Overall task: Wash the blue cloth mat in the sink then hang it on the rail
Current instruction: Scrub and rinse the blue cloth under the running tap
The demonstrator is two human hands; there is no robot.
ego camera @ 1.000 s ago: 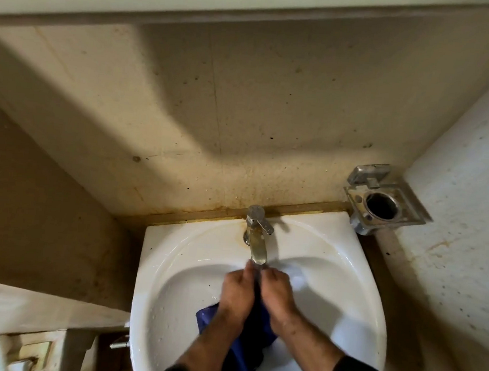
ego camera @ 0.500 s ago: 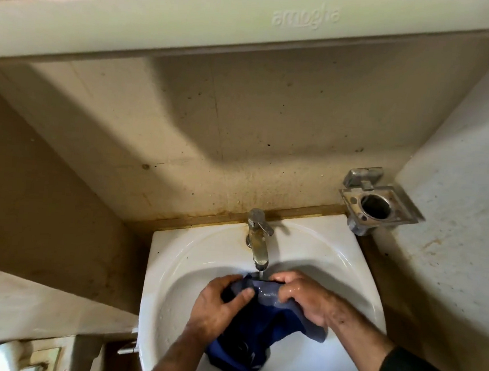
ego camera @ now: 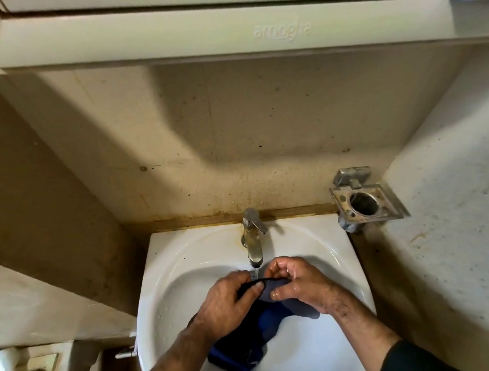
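Note:
A wet blue cloth mat [ego camera: 249, 338] lies bunched in the white sink [ego camera: 189, 257], its lower end trailing toward the near rim. My left hand [ego camera: 224, 305] grips the cloth's upper edge from the left. My right hand [ego camera: 300, 282] pinches the same edge from the right, just under the steel tap [ego camera: 252, 239]. A thin stream of water runs from the spout onto the cloth between both hands. No rail is in view.
A metal tumbler holder [ego camera: 366, 202] juts from the right wall beside the sink. A cream cabinet ledge [ego camera: 220, 38] overhangs above. Stained walls close in on the left, back and right. A low ledge [ego camera: 35, 300] sits at the left.
The hands went from squeezing the cloth together under the tap to spreading its upper edge apart. The view has tilted up, showing more of the cabinet ledge.

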